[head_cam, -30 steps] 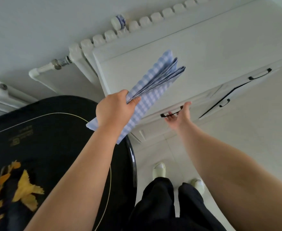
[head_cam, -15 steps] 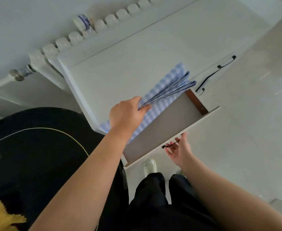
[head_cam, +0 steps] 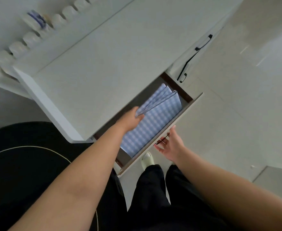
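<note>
left hand (head_cam: 130, 120) grasps checked cloth (head_cam: 153, 124) in white drawer (head_cam: 184, 110) | right hand (head_cam: 172, 145) relaxed at handle (head_cam: 162, 140) | pale tiled floor (head_cam: 237, 114)

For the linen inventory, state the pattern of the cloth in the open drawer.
The cloth is light blue and white check, clearest in the head view.

You have soft, dull daylight here, even and rather dim, with no hard shadows. The brightest part is the floor (head_cam: 253, 47) at the upper right, where pale streaks of glare lie on the tiles. The drawer (head_cam: 187, 108) is shaded inside under the cabinet top (head_cam: 103, 64), and the checked cloth (head_cam: 153, 120) in it looks soft, its pattern smeared. The radiator (head_cam: 28, 39) at the upper left is heavily motion-blurred. The table (head_cam: 20, 164) and your trousers (head_cam: 150, 189) are almost featureless black. Straight edges bow toward the borders, and your forearms (head_cam: 80, 180) look stretched at the bottom.
</note>
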`<state>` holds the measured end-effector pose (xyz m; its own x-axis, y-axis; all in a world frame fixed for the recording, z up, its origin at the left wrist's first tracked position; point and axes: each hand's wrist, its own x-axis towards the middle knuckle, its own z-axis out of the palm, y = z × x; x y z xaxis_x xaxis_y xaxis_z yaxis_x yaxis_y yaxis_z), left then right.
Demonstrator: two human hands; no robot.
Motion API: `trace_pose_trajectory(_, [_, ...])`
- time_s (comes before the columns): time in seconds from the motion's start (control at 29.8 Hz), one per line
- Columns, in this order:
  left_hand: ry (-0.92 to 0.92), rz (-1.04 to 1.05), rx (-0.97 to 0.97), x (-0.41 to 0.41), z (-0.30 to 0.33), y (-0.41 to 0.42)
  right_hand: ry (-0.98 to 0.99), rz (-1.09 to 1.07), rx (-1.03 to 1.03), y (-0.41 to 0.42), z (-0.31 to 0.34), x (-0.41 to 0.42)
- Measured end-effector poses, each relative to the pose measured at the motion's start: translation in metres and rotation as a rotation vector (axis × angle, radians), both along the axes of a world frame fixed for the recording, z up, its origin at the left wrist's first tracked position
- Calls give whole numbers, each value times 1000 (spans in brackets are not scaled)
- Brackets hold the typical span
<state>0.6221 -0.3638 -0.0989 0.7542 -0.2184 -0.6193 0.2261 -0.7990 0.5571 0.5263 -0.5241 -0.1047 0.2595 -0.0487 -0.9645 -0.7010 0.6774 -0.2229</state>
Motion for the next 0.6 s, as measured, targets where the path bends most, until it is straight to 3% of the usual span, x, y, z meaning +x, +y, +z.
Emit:
trace_pose_trajectory(0.07, [-50, -107, 232, -11, -3, -2, 11, -8, 10, -2, 1, -1])
trace_pose_trajectory(0.2, [-556, -276, 188, -34, 20, -13, 10, -43, 7, -2, 8, 0])
trace_pose_trajectory(0.27, [-706, -220, 298, -35, 30, -12, 16, -59, 4, -1, 11, 0])
trace_pose_trajectory(0.4, [-446, -20, 534, -30, 31, 13, 11, -98, 21, 5, 21, 3])
trace_pose_trajectory(0.6, [-299, 73, 389, -15, 48, 12, -52, -49, 99, 26, 38, 28])
